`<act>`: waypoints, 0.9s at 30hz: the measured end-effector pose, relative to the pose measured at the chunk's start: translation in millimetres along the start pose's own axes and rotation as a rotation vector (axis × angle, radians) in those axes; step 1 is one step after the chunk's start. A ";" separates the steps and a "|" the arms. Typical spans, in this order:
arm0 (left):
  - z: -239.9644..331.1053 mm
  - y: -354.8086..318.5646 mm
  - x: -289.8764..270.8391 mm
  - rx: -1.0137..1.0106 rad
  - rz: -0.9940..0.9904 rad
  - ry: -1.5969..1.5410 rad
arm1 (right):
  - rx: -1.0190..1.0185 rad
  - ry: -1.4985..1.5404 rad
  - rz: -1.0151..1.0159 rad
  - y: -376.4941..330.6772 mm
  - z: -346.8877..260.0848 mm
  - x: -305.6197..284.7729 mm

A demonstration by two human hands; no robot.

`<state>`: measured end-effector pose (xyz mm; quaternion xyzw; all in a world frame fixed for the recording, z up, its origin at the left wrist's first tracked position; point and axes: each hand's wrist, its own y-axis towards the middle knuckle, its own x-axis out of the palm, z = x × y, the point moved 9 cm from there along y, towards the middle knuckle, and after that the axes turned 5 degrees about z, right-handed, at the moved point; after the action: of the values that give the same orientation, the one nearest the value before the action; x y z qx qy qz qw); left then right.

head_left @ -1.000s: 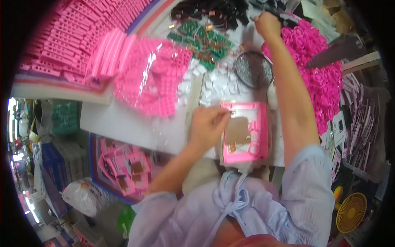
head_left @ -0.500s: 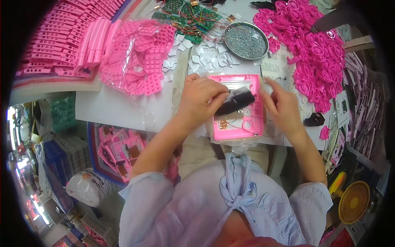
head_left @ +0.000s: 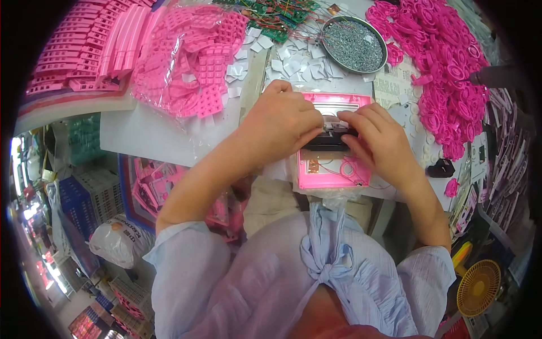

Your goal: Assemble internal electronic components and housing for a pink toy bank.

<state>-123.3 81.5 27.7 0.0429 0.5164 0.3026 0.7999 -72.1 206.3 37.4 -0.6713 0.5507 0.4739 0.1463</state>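
Observation:
A pink rectangular plastic housing (head_left: 324, 181) lies on the table in front of me, with thin wires and a copper-coloured patch inside. Over its middle is a black plastic part (head_left: 326, 143), held level from both sides. My left hand (head_left: 287, 120) is closed on the part's left end, fingertips pinched together. At its right end, the thumb and fingers of my right hand (head_left: 379, 135) are closed on it too. My fingers hide part of its upper side. Beneath the housing some clear plastic film (head_left: 330, 200) sticks out toward me.
A round tray (head_left: 385, 59) of small screws stands beyond the housing, beside scattered white paper squares (head_left: 302, 63). Bagged pink keypads (head_left: 192, 62) lie left, a heap of pink rings (head_left: 446, 62) right. A black plastic piece (head_left: 440, 168) rests near the right edge.
My right hand has moved left and taken hold of the black part's right end. The part, tilted before, is now level over the housing. The whole view has shifted slightly.

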 end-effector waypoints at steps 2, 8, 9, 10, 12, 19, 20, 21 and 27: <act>6.0 3.8 2.1 0.071 -0.064 0.046 | -0.055 -0.020 0.124 -0.1 -8.9 -2.0; 25.9 -7.8 2.4 0.146 -0.061 0.195 | -0.139 -0.055 0.029 -5.5 -18.4 11.1; 28.1 -11.1 2.2 0.131 -0.055 0.205 | -0.128 -0.063 0.018 -4.8 -18.5 11.0; 26.2 -14.5 1.9 0.072 -0.039 0.158 | -0.119 -0.070 0.008 -3.5 -19.5 10.5; 20.4 -21.3 3.9 -0.046 -0.006 0.064 | -0.096 -0.089 -0.022 -0.8 -22.9 11.4; -21.9 -8.1 21.2 -0.521 -0.075 -0.372 | -0.038 -0.151 -0.103 1.2 -26.8 17.3; -22.2 -4.2 21.0 -0.521 -0.116 -0.356 | -0.034 -0.163 -0.105 0.7 -28.1 17.7; -23.0 -1.7 22.4 -0.520 -0.156 -0.340 | -0.021 -0.164 -0.110 1.0 -30.4 18.1; -28.9 8.8 30.0 -0.488 -0.248 -0.323 | 0.008 -0.106 -0.139 2.3 -29.2 18.6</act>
<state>-143.3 97.4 -6.4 -0.1661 0.2963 0.3070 0.8890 -61.2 173.4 38.1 -0.6815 0.4960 0.4952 0.2106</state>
